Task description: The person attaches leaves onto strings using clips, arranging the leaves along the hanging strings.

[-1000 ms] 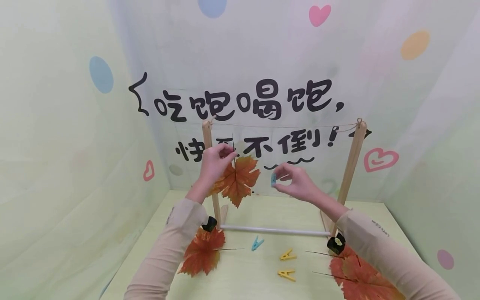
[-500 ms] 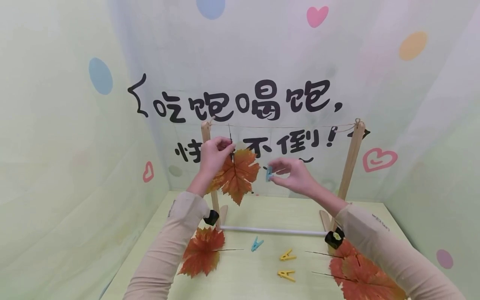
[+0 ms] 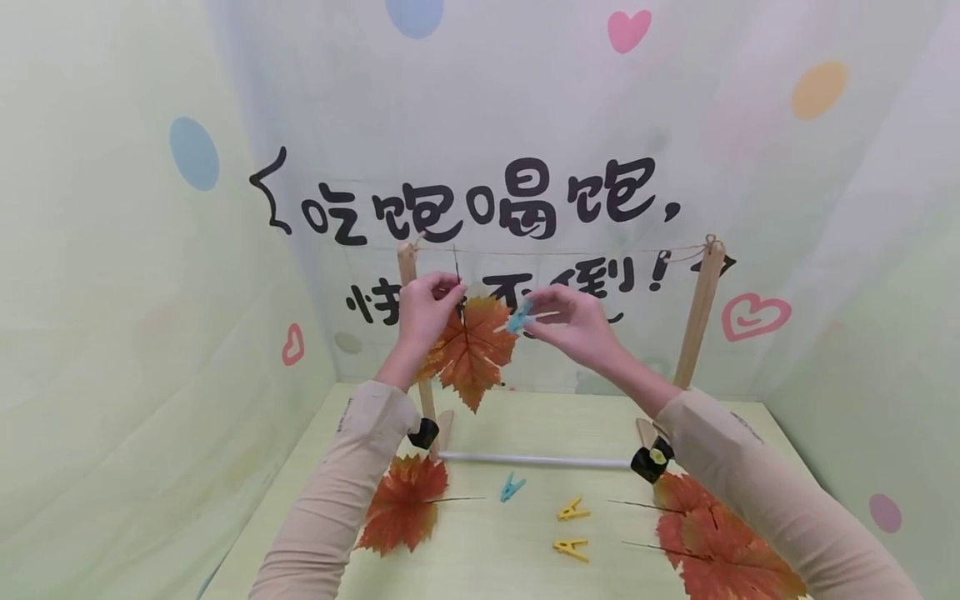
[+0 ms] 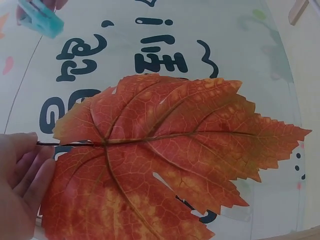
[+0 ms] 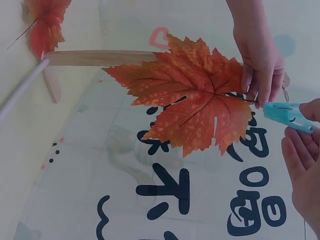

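Note:
My left hand point(image 3: 429, 315) pinches the dark stem of an orange maple leaf point(image 3: 474, 350), which hangs tip down. The stem's upper end reaches the string point(image 3: 555, 253) tied between two wooden posts. In the left wrist view the same leaf point(image 4: 165, 135) fills the middle, its stem between thumb and fingers. My right hand point(image 3: 573, 325) pinches a light blue clothespin point(image 3: 519, 317) close to the leaf's right edge. Seen from the right wrist, the clothespin point(image 5: 286, 115) points towards the left hand and the stem.
Wooden posts point(image 3: 701, 312) joined by a white rod point(image 3: 540, 459) stand on the table. In front lie a blue clothespin point(image 3: 512, 487), a yellow clothespin point(image 3: 573, 509) and another yellow clothespin point(image 3: 572, 547). A red leaf point(image 3: 405, 504) lies at left; more red leaves point(image 3: 727, 542) overlap at right.
My left hand has raised the leaf slightly, bringing its stem up to the string. My right hand has moved left and up with the clothespin, closer to the leaf.

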Tool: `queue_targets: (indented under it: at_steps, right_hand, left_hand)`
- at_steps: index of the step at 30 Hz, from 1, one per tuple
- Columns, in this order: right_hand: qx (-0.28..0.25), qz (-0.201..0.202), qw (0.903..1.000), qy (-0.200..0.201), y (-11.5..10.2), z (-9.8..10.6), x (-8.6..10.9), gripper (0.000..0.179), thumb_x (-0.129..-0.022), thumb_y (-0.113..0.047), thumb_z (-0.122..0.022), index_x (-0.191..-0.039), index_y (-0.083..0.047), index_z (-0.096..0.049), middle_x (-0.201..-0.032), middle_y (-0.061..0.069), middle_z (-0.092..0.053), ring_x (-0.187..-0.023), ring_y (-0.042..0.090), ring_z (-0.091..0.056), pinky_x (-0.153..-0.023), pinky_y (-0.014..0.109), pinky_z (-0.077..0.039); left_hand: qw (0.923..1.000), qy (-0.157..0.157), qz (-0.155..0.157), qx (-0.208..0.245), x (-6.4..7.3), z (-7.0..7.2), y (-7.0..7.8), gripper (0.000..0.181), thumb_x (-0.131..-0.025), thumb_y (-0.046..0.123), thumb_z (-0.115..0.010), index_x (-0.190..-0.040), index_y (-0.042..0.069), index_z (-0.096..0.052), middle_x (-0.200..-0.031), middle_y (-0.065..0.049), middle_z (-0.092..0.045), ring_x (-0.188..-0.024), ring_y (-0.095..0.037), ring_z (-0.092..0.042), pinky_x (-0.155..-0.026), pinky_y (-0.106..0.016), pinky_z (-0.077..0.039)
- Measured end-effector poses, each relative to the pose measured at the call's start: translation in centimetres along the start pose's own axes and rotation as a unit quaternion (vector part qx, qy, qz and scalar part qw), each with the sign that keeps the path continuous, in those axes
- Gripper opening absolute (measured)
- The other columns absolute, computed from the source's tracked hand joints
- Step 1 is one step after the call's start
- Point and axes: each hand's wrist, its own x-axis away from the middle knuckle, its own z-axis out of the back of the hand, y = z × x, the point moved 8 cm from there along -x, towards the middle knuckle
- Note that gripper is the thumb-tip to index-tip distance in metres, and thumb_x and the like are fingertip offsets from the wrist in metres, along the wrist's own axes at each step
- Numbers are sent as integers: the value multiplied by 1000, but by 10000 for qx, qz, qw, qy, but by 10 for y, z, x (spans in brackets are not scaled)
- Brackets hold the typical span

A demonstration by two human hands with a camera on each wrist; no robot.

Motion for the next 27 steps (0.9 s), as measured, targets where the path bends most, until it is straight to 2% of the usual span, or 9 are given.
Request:
queue_targets:
  at_steps: [7,14,22,27]
  right_hand:
    - [-95,-39,9994,334,-10,-1,-17,29,-76,2,-69,-102,7,-59,-95,20,-64,-84,19,-64,-73,24,-52]
    - [-340,-26,9973,647,-15,3,-31,30,-76,3,-69,-104,9,-58,-97,21,-63,-85,24,-62,-74,26,-53]
    - [-497,-76,9945,924,-14,5,-44,29,-80,-1,-67,-105,9,-57,-96,22,-62,-81,8,-61,-75,22,-51]
    - [-498,-78,9934,1030,-15,4,-48,30,-79,-2,-67,-106,8,-57,-97,21,-62,-81,7,-61,-76,23,-51]
  left_hand:
    - [9999,134,-22,8,0,3,1,15,-83,10,-65,-91,-3,-68,-85,-14,-68,-71,-22,-63,-64,-28,-51]
    - [9998,205,-40,67,1,2,0,12,-82,6,-65,-89,-1,-69,-84,-14,-68,-69,-21,-63,-61,-24,-50]
    - [9997,193,-53,127,1,0,0,12,-82,5,-64,-91,-2,-69,-85,-15,-68,-70,-22,-62,-62,-24,-51]
    - [9998,154,-25,159,1,-1,-1,13,-83,5,-64,-92,-3,-68,-87,-16,-68,-73,-23,-63,-65,-28,-52]
